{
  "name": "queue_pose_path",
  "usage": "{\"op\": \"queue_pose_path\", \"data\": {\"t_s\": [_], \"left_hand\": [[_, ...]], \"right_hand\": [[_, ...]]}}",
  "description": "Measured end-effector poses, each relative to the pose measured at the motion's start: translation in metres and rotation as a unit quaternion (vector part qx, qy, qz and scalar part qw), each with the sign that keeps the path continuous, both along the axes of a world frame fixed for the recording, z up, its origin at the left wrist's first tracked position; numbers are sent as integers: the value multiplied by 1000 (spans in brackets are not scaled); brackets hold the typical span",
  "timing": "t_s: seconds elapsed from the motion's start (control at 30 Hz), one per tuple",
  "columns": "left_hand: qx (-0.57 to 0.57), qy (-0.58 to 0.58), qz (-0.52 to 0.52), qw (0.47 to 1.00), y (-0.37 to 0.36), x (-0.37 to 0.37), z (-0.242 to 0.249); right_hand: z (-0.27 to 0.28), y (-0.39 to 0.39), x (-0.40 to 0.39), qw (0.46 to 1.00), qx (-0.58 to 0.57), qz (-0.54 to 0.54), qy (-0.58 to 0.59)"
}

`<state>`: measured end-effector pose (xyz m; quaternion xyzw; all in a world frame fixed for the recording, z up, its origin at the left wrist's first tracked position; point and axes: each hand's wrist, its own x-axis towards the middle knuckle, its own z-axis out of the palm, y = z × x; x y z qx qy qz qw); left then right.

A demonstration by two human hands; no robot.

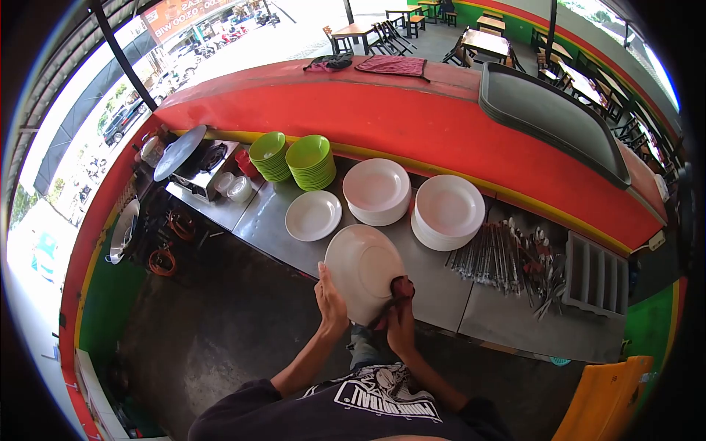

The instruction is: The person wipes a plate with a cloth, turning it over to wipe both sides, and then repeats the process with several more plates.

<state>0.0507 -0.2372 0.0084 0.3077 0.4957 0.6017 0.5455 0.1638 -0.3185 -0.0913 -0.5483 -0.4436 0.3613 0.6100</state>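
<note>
My left hand (331,300) grips the left edge of a white plate (360,264), which is tilted with its underside showing. At the plate's lower right, my right hand (401,327) holds a dark red cloth (401,289) against the rim. Behind the held plate, on the metal counter (272,234), lie a flat white plate (313,216) and two stacks of white plates, one in the middle (376,188) and one to its right (449,209).
Two stacks of green bowls (310,158) stand left of the plates. Many spoons and forks (504,253) lie at the right beside a grey divided tray (597,275). Black trays (555,117) rest on the red ledge (294,99). An orange chair (607,397) stands lower right.
</note>
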Motion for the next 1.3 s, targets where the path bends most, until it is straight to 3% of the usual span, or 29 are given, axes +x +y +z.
{"op": "queue_pose_path", "data": {"t_s": [0.13, 0.23, 0.33, 0.43, 0.57, 0.77, 0.97, 1.1, 1.2, 1.23, 1.3], "left_hand": [[-35, 39, -74, 996, -11, 3, -13], [-44, 98, -130, 986, -21, 4, -26], [-26, 149, -182, 972, -27, 2, -44], [-29, 194, -201, 960, -31, -1, -50], [-31, 235, -206, 949, -31, -12, -52], [6, 194, -231, 953, -2, -49, -58], [-38, 183, -200, 962, 46, -86, -72], [-28, 199, -128, 971, 92, -96, -59], [-199, 88, 4, 976, 120, -113, -81], [-292, -4, -70, 954, 132, -132, -84], [-268, -200, -183, 925, 153, -156, -85]], "right_hand": [[27, -21, -4, 970, 83, 15, -230], [22, -18, 5, 964, 71, 68, -246], [26, -5, 13, 976, 79, 72, -190], [1, 19, 18, 993, 81, 8, -82], [-37, 54, 41, 991, -40, -20, 130], [-72, 78, 83, 839, -202, 84, 499], [-50, 119, 48, 808, -308, -26, 502], [-39, 159, 18, 841, -281, -70, 456], [-53, 191, 3, 853, -216, -40, 473], [-59, 203, -2, 862, -186, -17, 471], [-69, 228, -10, 877, -118, 42, 463]]}}
